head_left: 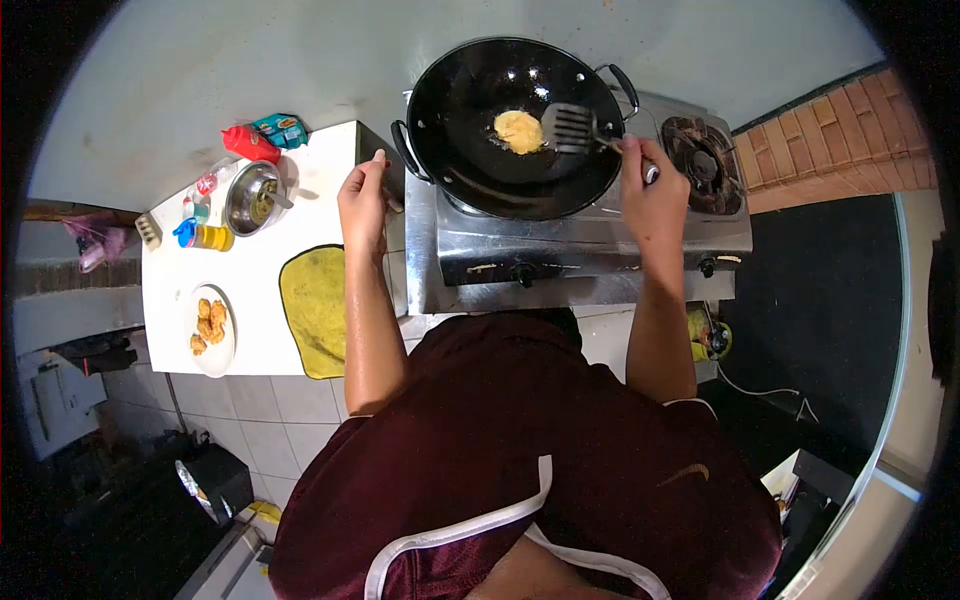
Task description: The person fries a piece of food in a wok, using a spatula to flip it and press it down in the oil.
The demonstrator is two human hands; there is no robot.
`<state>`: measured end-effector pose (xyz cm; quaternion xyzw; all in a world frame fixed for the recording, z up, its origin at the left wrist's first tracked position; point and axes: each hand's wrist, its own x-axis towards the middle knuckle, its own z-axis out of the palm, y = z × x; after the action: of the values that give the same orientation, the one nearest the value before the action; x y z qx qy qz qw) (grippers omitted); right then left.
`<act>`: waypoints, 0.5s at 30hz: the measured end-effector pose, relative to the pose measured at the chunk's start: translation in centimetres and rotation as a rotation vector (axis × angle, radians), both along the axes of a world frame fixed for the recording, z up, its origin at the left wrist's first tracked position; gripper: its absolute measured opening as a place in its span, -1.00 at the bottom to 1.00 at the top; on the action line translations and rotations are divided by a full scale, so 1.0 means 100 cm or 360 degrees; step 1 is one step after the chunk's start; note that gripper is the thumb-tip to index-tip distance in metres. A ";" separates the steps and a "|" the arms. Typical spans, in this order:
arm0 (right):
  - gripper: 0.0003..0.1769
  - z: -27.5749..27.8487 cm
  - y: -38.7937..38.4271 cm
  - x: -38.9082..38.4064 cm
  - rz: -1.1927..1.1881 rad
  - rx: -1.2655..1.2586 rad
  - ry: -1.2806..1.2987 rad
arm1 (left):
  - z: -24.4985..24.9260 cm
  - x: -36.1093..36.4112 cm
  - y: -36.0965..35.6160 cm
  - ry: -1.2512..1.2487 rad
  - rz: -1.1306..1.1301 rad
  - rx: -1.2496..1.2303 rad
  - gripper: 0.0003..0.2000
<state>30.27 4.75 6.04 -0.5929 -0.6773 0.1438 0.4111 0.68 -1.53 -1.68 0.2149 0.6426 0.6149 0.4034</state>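
Observation:
A black wok (520,170) sits on the left burner of a steel stove (560,250). A small yellow patty of egg (519,131) lies in the wok's middle. My right hand (652,190) grips the handle of a slotted metal spatula (570,126), whose blade rests beside the egg on its right. My left hand (363,198) rests on the edge of the white counter (260,290), just left of the wok's handle, holding nothing that I can see.
On the counter lie a yellow cloth (315,305), a plate of fried pieces (211,325), a steel bowl with a spoon (254,197), small bottles (200,225) and a red sauce bottle (249,143). The stove's right burner (703,160) is bare.

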 end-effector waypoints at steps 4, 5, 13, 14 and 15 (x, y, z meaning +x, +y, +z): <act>-0.72 -0.016 0.011 -0.005 0.0074 0.0317 0.0099 | 0.005 0.004 0.002 0.0043 -0.0027 -0.0022 -0.74; -0.72 -0.016 0.009 -0.009 0.0072 0.0317 0.0101 | 0.006 0.006 0.002 0.0046 -0.0028 -0.0022 -0.74; -0.74 -0.017 0.015 -0.013 0.0023 0.0248 0.0062 | 0.000 0.002 0.001 -0.0037 -0.0027 0.0062 -0.75; -0.74 -0.018 0.017 -0.012 0.0025 0.0249 0.0062 | -0.001 0.002 0.001 -0.0038 -0.0025 0.0064 -0.75; -0.75 -0.018 0.019 -0.011 0.0005 0.0265 0.0039 | -0.002 0.001 0.001 -0.0031 -0.0023 0.0041 -0.75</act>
<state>29.14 6.68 4.21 -0.5539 -0.6828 0.0950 0.4669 0.78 -1.47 -1.90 0.2187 0.6291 0.6222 0.4115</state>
